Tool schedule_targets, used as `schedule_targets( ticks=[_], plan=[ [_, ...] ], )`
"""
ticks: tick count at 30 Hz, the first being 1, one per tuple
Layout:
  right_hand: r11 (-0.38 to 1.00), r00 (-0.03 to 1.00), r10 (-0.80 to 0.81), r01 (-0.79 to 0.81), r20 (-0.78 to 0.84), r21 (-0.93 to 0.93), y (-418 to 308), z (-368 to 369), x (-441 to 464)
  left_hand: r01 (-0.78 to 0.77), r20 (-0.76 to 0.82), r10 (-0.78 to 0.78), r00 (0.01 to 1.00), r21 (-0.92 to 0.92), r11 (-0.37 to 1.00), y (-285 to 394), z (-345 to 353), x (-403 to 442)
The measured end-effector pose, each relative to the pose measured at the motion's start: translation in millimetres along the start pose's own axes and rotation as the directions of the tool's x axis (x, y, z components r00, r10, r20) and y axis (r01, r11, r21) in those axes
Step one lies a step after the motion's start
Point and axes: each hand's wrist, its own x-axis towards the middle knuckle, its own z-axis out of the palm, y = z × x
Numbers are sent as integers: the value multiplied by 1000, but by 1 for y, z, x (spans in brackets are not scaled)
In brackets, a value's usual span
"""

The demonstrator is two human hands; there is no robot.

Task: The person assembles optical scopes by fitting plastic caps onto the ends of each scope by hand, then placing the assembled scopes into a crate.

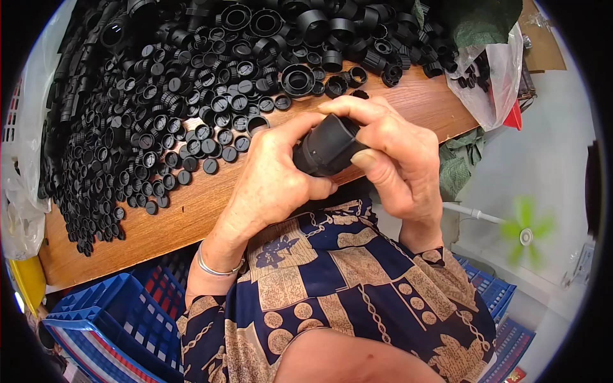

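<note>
Between my two hands, near the table's front edge, is a black cylindrical part with a thick barrel shape. My left hand wraps round its left side, the thumb along its lower end. The fingers and thumb of my right hand close on its right end, and the fingertips partly hide that end. Just beyond my hands, a black ring-shaped part lies on the wooden table. Many small black round caps are spread to the left of my left hand.
Heaps of black parts cover the back and left of the table. A clear plastic bag with small black pieces hangs at the right corner. Blue plastic crates stand below at left and right. A small green fan is at right.
</note>
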Motion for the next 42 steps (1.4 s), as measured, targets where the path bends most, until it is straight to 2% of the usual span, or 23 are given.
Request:
schedule_targets(
  ticks=[2, 8, 11, 14, 15, 16, 18, 21, 23, 25, 27, 29, 30, 31, 33, 34, 35, 36, 37, 39, 41, 42],
  plan=[
    [999, 996, 41, -40, -82, 14, -4, 9, -3, -2, -16, 1, 1000, -75, 997, -3, 1, -2],
    [994, 984, -97, 102, -147, 26, 12, 21, -5, -127, -152, 119, 981, -41, 991, -13, 8, -2],
    [988, 977, -71, 97, -201, 120, 18, 30, -7, -102, -103, 84, 991, -187, 977, -15, 3, -2],
    [977, 960, 49, 11, -275, 214, 28, 39, -22, 72, 59, -54, 997, -365, 928, -9, -9, -2],
    [971, 951, 82, -9, -297, 238, 31, 41, -26, 89, 59, -70, 996, -431, 898, -11, -7, -3],
    [984, 962, 67, -20, -266, 175, 35, 38, -33, 106, 62, -87, 994, -494, 863, -17, -2, -6],
    [998, 933, -60, 47, -356, -45, 30, 39, -40, 104, 81, -71, 994, -546, 831, -16, 7, -15],
    [976, 911, -209, 169, -355, -140, 14, 38, -66, 352, 299, -187, 936, -807, 474, -27, 27, -23],
    [961, 940, -277, 272, -202, -54, 6, 37, -78, 379, 249, -310, 918, -783, 493, -28, 42, -30],
    [942, 934, -335, 332, -124, -45, 3, 42, -85, 377, 263, -296, 918, -808, 453, -29, 49, -36],
    [965, 964, -250, 242, -86, -100, 2, 30, -76, 398, 312, -265, 913, -827, 398, -27, 53, -34],
    [984, 969, -172, 178, -177, 15, 4, 24, -59, 403, 305, -297, 905, -840, 363, -26, 58, -33],
    [982, 948, -170, 187, -268, 37, 6, 24, -44, 431, 305, -338, 891, -804, 411, -24, 55, -32],
    [994, 985, 21, -3, -172, 107, -1, 15, -35, 553, 442, -345, 828, -743, 377, -30, 44, -29],
    [927, 936, 301, -242, -183, 288, 7, 13, -14, 514, 410, -313, 857, -625, 587, -30, 25, -28],
    [898, 922, 345, -270, -175, 347, 15, 10, -7, 423, 287, -312, 906, -560, 712, -19, 16, -31],
    [865, 908, 388, -298, -160, 404, 20, 9, -3, 250, 141, -206, 968, -526, 813, -16, 8, -33],
    [868, 911, 380, -292, -158, 402, 21, 9, -2, 137, -52, -189, 981, -505, 852, -7, 7, -34],
    [881, 919, 352, -261, -176, 395, 21, 12, -4, -14, -140, -50, 989, -424, 905, -12, -3, -28],
    [907, 933, 290, -197, -212, 373, 24, 16, -8, -249, -269, 184, 945, -233, 940, 9, -2, -15],
    [947, 944, 231, -163, -234, 277, 19, 18, -13, -260, -158, 224, 962, -265, 929, 25, 9, 1],
    [965, 948, 200, -146, -249, 220, 20, 18, -15, -282, -80, 271, 959, -185, 941, 26, 15, 15]
  ],
)
